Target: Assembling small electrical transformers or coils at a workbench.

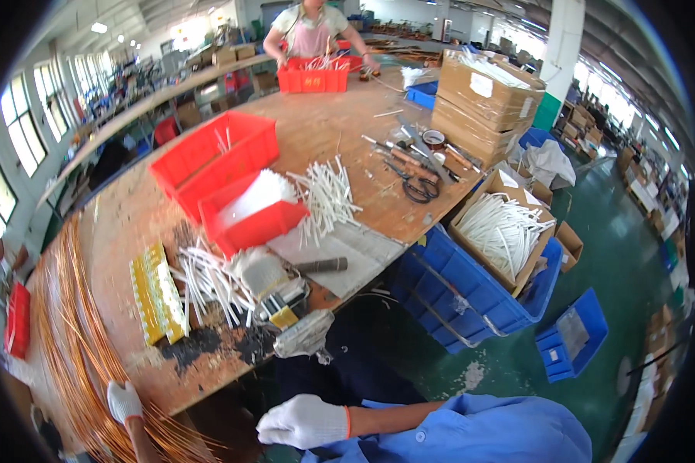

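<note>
My left hand (123,402), in a white knit glove, is on the bundle of long copper wires (81,324) at the table's left edge, its fingers curled onto some strands. Before my body, beyond the table's near edge, is my gloved right hand (304,422). Its fingers are drawn together; whatever they may hold is hidden. Between the hands and the far bins, a small bench device with a vise-like metal part (282,301) sits at the near edge. White tubes (208,282) lie beside it, next to a yellow strip (156,295) with pale rounded pieces along its edges.
Red bins (216,158) and a red scoop-shaped bin (251,212) stand mid-table. Scissors (418,187) and tools lie to the right, near stacked cartons (483,96). A blue crate (463,309) bears a box of white tubes (504,231). A co-worker (316,35) stands across the table.
</note>
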`<state>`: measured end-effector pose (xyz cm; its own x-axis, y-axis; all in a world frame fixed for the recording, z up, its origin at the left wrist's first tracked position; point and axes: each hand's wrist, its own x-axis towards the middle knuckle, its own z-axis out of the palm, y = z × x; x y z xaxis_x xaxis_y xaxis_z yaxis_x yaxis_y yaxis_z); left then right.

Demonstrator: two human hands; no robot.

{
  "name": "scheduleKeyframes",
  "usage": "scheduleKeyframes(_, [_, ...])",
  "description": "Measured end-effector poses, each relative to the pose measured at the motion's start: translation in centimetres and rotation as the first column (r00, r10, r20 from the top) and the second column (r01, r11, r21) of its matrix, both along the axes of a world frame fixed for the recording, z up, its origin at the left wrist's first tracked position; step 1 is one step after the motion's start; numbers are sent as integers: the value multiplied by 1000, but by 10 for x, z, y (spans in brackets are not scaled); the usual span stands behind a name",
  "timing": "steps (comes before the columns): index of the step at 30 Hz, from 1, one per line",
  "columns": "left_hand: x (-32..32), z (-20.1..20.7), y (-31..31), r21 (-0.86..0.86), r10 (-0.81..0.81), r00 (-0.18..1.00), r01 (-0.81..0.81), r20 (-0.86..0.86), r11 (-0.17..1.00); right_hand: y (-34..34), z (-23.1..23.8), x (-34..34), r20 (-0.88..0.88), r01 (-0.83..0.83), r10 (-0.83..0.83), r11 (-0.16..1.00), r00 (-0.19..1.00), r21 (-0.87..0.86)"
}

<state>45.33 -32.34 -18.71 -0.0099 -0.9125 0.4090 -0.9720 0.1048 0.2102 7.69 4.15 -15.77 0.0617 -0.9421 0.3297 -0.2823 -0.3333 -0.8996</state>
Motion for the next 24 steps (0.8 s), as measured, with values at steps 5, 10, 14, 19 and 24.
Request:
scheduleKeyframes(5, [28, 0, -8, -59, -20, 856, -12, -516, 998, 6, -17, 6, -96, -81, 81, 997, 992, 3])
scheduleKeyframes(10, [-9, 52, 30, 79, -19, 455, 194, -890, 978, 10, -12, 9, -106, -40, 58, 986, 993, 161])
scheduleKeyframes(14, [-134, 191, 211, 258, 41, 305, 718, -951, 646, 5, 11, 36, -84, 27, -25, 999, 996, 25])
scheduleKeyframes(19, [-208, 231, 260, 95, -41, 114, 940, -993, 329, 22, 55, 46, 621, -662, 529, 749, 579, -20])
scheduleKeyframes(24, [-253, 201, 226, -57, 140, -166, 818, -976, 573, 108, 57, -45, 697, -179, -106, 929, 709, 324])
